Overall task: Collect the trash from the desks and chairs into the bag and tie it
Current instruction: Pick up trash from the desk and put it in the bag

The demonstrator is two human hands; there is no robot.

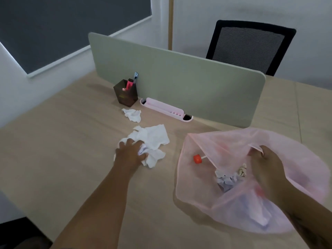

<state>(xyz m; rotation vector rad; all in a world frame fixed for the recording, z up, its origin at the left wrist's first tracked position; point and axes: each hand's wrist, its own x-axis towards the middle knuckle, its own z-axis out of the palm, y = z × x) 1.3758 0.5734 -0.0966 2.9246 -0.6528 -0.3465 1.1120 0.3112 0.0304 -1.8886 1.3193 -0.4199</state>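
A heap of crumpled white tissues lies in the middle of the wooden desk. My left hand is closed over the near edge of that heap. A smaller crumpled tissue lies farther back, apart from the heap. At the right a translucent pink bag lies open on the desk. My right hand grips its upper rim and holds the mouth open. Inside the bag I see crumpled paper and something with an orange cap.
A grey-green divider panel crosses the desk behind the tissues. Against it stand a dark pen holder with markers and a pink desk tray. A black mesh chair sits beyond the divider.
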